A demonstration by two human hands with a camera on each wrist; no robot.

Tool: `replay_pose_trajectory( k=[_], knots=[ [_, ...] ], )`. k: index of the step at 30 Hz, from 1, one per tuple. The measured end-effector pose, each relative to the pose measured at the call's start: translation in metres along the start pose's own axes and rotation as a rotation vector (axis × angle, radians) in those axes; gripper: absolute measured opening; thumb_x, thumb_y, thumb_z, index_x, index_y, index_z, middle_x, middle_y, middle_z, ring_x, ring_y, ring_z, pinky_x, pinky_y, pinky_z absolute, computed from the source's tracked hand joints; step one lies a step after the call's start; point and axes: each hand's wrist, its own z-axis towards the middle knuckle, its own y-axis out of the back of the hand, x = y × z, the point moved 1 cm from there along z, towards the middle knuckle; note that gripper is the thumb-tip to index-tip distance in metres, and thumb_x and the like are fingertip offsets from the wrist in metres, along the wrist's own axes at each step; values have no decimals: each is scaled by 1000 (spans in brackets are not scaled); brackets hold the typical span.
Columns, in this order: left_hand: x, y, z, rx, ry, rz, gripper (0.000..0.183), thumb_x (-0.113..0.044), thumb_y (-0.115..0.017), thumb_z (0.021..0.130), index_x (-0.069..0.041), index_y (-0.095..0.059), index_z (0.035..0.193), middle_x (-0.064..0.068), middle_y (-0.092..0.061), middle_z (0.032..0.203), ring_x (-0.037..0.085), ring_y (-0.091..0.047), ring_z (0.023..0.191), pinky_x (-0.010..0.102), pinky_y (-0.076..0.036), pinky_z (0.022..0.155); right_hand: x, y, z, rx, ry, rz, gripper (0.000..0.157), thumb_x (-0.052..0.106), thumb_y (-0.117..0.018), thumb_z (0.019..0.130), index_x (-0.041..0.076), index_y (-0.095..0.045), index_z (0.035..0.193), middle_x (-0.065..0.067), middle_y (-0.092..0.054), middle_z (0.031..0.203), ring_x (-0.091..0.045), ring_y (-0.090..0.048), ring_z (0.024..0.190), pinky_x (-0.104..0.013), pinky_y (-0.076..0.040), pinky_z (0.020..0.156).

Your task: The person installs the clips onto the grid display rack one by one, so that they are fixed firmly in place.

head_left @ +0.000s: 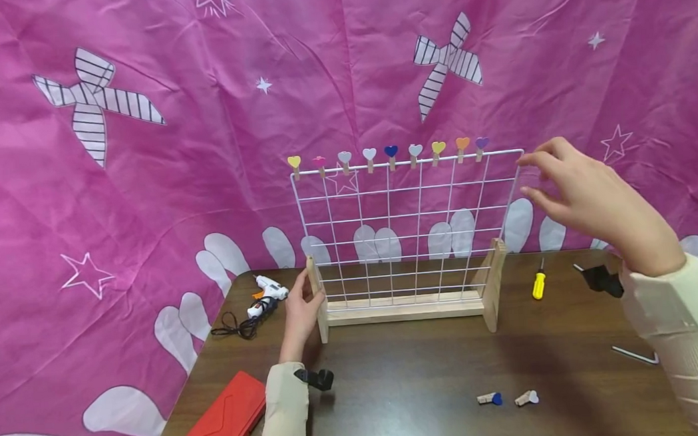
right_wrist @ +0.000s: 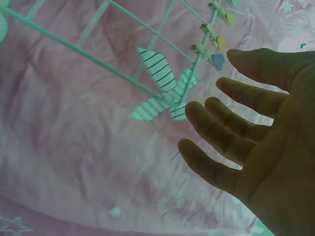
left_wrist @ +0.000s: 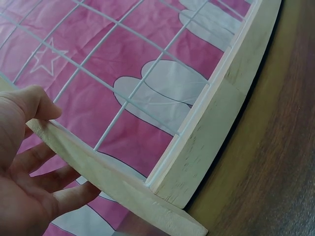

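A white wire grid (head_left: pixel 405 216) stands upright in a wooden stand (head_left: pixel 405 313). Several small heart-topped clothespins (head_left: pixel 391 154) in different colours are clipped along its top wire. My left hand (head_left: pixel 299 311) grips the stand's left side piece; in the left wrist view, the thumb lies on one side of the wood (left_wrist: pixel 113 174) and the fingers on the other. Beside the grid's upper right corner is my right hand (head_left: pixel 587 193), its fingers loosely bent and apart. The right wrist view shows nothing held in that hand (right_wrist: pixel 266 128).
Two loose clothespins, one blue (head_left: pixel 490 399) and one white (head_left: pixel 527 398), lie at the front right. A yellow screwdriver (head_left: pixel 539 285) and a hex key (head_left: pixel 635 355) are on the right. Leftward are a glue gun (head_left: pixel 270 288) with its cord and a red case (head_left: pixel 220 422).
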Motion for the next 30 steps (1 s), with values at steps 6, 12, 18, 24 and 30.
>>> replay_pose_trajectory(
  k=[6,12,18,24,30],
  knots=[
    [1,0,0,-1,-12,-7,54,7,-59,82,1,-45,133,26,-56,115,37,-55,102,49,-46,90,-8,-21,-40,-14,7,28,38,8,-71,77,7,-60,113,-7,-52,102,-19,-53,74,-39,-43,58],
    [0,1,-1,-1,-12,-8,54,7,-60,82,1,-45,133,26,-56,115,38,-55,102,49,-45,90,-11,-43,-73,9,28,86,37,5,-75,72,10,-62,106,4,-52,97,-10,-56,74,-25,-45,58],
    [-2,2,-1,1,-13,-17,53,8,-59,81,2,-45,132,27,-56,114,38,-56,100,49,-46,89,-10,-65,-107,18,44,156,37,1,-75,69,14,-62,101,15,-50,88,1,-51,71,-14,-39,60],
    [0,1,0,-14,-5,-3,53,8,-60,81,2,-46,131,26,-57,112,36,-56,99,48,-46,89,-6,-95,-140,96,45,186,35,5,-75,71,15,-61,101,17,-51,89,0,-52,73,-16,-39,63],
    [0,1,1,-2,14,3,53,6,-60,82,1,-46,132,25,-56,113,34,-56,100,46,-46,90,1,-123,-167,283,45,253,31,13,-77,72,17,-62,99,12,-57,91,-2,-56,73,-27,-48,59]
  ],
)
